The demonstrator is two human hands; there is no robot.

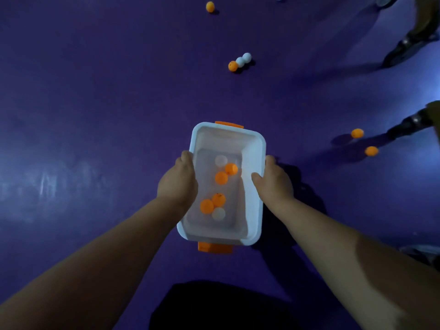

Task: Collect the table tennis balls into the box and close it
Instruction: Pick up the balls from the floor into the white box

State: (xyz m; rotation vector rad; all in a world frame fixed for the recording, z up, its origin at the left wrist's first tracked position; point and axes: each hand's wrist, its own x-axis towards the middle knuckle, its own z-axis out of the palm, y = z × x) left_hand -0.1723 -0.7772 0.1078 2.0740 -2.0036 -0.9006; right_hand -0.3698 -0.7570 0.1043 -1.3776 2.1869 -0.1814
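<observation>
The open white box (256, 148) sits between both hands: left hand (177, 182) and right hand (276, 184) clasp its long rims, fingertips hidden beneath. Six balls (221, 178) lie inside.

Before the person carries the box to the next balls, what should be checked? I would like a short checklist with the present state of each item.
1. Left hand grips the box by its long side: ok.
2. Right hand grips the opposite side, thumb over the rim: ok.
3. Box is open to receive balls: ok, no lid is on it.
4. Balls inside stay low in the box, six visible: ok.
5. All balls collected: not ok; a group of three, a far orange ball and two orange balls at right still lie on the floor.
6. Lid within reach for closing: cannot tell, no lid is in view.
</observation>
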